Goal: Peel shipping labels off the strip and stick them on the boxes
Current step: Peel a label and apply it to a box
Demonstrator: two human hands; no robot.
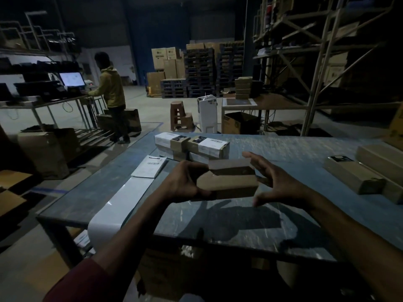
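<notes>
So the tabletop (239, 216) is this big grey slab that takes up most of what's in front of the person, dim warehouse all around it. Biggest thing on it is the label strip (122, 199), a long white run of backing paper lying off to the left of the hands and drooping over the near edge, with one printed label (150, 166) showing at its far end, just beyond the left hand. Past the hands there are two labelled boxes (192, 147) sitting side by side, both already wearing white shipping labels, so I'd call those done. Off to the right of the right hand sit a couple of plain boxes (353, 176) with no white label that I can see, so those look like what's left. Then the one in play: a small brown box (227, 180) held up above the tabletop between both hands, no shipping label visible on the faces I can see. The left hand (185, 184) has its fingers and thumb wrapped round the box's left end. The right hand (277, 182) is spread, fingers pretty much straight, at the right end of the box; can't really tell if it's actually touching or just hovering beside it. My read: roughly a couple down, at least three to go, and this box needs a label peeled for it next.
</notes>
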